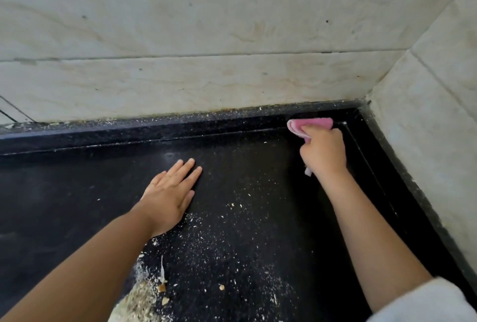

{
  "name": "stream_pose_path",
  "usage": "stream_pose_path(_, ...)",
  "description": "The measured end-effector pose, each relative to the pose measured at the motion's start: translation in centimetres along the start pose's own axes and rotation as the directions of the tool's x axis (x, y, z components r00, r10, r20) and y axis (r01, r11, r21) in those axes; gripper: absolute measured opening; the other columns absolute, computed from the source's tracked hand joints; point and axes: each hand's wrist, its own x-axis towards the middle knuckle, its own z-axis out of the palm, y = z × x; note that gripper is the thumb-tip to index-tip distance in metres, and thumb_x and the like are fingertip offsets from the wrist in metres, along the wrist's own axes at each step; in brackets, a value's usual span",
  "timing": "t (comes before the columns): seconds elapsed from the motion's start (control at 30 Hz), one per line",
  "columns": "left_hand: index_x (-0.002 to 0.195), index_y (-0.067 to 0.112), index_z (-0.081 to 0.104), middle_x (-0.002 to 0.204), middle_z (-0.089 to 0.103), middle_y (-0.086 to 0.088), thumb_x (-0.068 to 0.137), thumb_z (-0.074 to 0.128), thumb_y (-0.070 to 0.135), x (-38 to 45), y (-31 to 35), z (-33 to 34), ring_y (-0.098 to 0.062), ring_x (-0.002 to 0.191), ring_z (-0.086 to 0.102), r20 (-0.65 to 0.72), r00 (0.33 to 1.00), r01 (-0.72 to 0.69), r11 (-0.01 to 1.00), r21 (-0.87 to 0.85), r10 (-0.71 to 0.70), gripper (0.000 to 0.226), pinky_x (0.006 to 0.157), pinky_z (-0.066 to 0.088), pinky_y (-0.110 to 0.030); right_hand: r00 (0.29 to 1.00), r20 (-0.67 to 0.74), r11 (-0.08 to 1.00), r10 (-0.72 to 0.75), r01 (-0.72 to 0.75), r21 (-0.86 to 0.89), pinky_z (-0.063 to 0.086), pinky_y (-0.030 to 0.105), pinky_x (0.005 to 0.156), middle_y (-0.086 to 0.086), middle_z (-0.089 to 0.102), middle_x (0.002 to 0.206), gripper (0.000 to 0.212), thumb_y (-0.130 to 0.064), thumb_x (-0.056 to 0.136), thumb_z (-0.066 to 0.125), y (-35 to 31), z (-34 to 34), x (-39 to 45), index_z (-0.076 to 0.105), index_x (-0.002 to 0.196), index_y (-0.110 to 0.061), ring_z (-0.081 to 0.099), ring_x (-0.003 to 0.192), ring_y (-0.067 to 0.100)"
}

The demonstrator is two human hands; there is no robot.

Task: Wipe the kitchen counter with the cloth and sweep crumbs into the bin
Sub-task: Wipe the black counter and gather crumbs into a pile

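A black speckled kitchen counter (77, 205) fills the lower part of the head view. My right hand (324, 152) grips a folded pink cloth (311, 124) and holds it against the counter's far right corner, by the raised back ledge. My left hand (169, 196) lies flat on the counter with its fingers straight, left of the middle. Pale crumbs (232, 244) are scattered over the counter between my arms, and a thick heap of crumbs (140, 301) sits near the bottom edge beside my left forearm. No bin is in view.
Cream marbled wall tiles (206, 25) rise behind the counter and along the right side (438, 115), meeting in a corner. A raised black ledge (129, 125) dusted with fine crumbs runs along the back wall.
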Motion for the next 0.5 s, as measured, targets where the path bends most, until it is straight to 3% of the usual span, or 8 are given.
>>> stream_pose_path(0.1, 0.144, 0.024, -0.008, 0.152, -0.015, 0.006, 0.099, 0.020, 0.028, -0.1, 0.0, 0.0, -0.006, 0.136, -0.018, -0.008, 1.000, -0.003, 1.000, -0.020, 0.003, 0.053, 0.111, -0.006, -0.027, 0.988, 0.021, 0.977, -0.155, 0.156, -0.147, 0.043, 0.030, 0.086, 0.005, 0.043, 0.139, 0.054, -0.003, 0.083, 0.045, -1.8, 2.0, -1.8, 0.044, 0.134, -0.018, 0.039, 0.111, 0.028)
stream_pose_path(0.17, 0.144, 0.024, -0.008, 0.152, -0.015, 0.006, 0.099, 0.021, 0.028, -0.2, 0.1, -0.1, -0.008, 0.138, -0.016, 0.001, 1.000, 0.000, 0.999, -0.033, 0.000, 0.053, 0.111, -0.006, -0.028, 0.951, 0.094, 0.935, -0.293, 0.306, -0.179, 0.041, 0.029, 0.093, -0.001, 0.038, 0.144, 0.054, -0.006, 0.085, 0.045, -2.8, 2.7, -4.1, 0.038, 0.138, -0.017, 0.035, 0.114, 0.024)
stream_pose_path(0.23, 0.144, 0.024, -0.008, 0.152, -0.016, 0.006, 0.100, 0.020, 0.028, -0.2, 0.2, -0.2, -0.010, 0.139, -0.016, 0.005, 1.000, 0.000, 1.000, -0.030, 0.000, 0.053, 0.111, -0.007, -0.027, 0.909, 0.222, 0.915, -0.354, 0.386, -0.119, 0.045, 0.028, 0.083, 0.003, 0.052, 0.131, 0.046, -0.009, 0.085, 0.044, -3.2, 2.1, -5.5, 0.050, 0.129, -0.023, 0.046, 0.102, 0.019)
stream_pose_path(0.3, 0.144, 0.025, -0.009, 0.152, -0.017, 0.007, 0.100, 0.020, 0.028, -0.2, 0.2, -0.3, -0.009, 0.139, -0.016, 0.004, 1.000, 0.003, 1.000, -0.021, -0.003, 0.053, 0.111, -0.007, -0.026, 0.915, 0.293, 0.951, -0.278, 0.305, -0.049, 0.048, 0.025, 0.064, 0.007, 0.068, 0.091, 0.034, -0.014, 0.088, 0.042, -3.6, 0.4, -4.9, 0.064, 0.109, -0.031, 0.059, 0.069, 0.014)
stream_pose_path(0.33, 0.144, 0.025, -0.010, 0.152, -0.017, 0.008, 0.100, 0.019, 0.028, -0.3, 0.2, -0.3, -0.009, 0.139, -0.017, 0.008, 1.000, 0.006, 1.000, -0.016, -0.006, 0.053, 0.110, -0.008, -0.026, 0.935, 0.257, 0.967, -0.246, 0.256, -0.008, 0.049, 0.024, 0.057, 0.009, 0.067, 0.073, 0.032, -0.016, 0.090, 0.041, -3.8, 0.1, -4.0, 0.066, 0.102, -0.030, 0.061, 0.056, 0.015)
stream_pose_path(0.37, 0.144, 0.025, -0.010, 0.152, -0.017, 0.009, 0.100, 0.019, 0.028, -0.3, 0.2, -0.3, -0.009, 0.139, -0.017, 0.010, 1.000, 0.008, 1.000, -0.010, -0.008, 0.053, 0.110, -0.008, -0.025, 0.956, 0.189, 0.975, -0.223, 0.223, 0.020, 0.048, 0.023, 0.053, 0.011, 0.064, 0.068, 0.032, -0.013, 0.090, 0.040, -3.8, 0.3, -2.9, 0.066, 0.101, -0.027, 0.061, 0.053, 0.017)
stream_pose_path(0.43, 0.143, 0.024, -0.011, 0.151, -0.018, 0.009, 0.100, 0.019, 0.028, -0.3, 0.2, -0.2, -0.007, 0.138, -0.018, 0.011, 1.000, 0.007, 1.000, -0.005, -0.007, 0.053, 0.110, -0.009, -0.025, 0.966, 0.113, 0.971, -0.234, 0.238, -0.024, 0.046, 0.024, 0.055, 0.018, 0.063, 0.092, 0.037, -0.006, 0.086, 0.041, -4.3, 1.3, -1.7, 0.063, 0.111, -0.022, 0.060, 0.071, 0.022)
stream_pose_path(0.5, 0.144, 0.023, -0.012, 0.149, -0.020, 0.012, 0.100, 0.019, 0.028, -0.3, 0.2, -0.1, -0.002, 0.133, -0.021, 0.017, 1.000, 0.010, 1.000, -0.015, -0.009, 0.054, 0.110, -0.010, -0.025, 0.939, 0.158, 0.943, -0.304, 0.321, -0.093, 0.047, 0.029, 0.080, 0.007, 0.051, 0.132, 0.046, -0.004, 0.086, 0.043, -5.1, 2.7, -2.2, 0.050, 0.129, -0.019, 0.049, 0.104, 0.025)
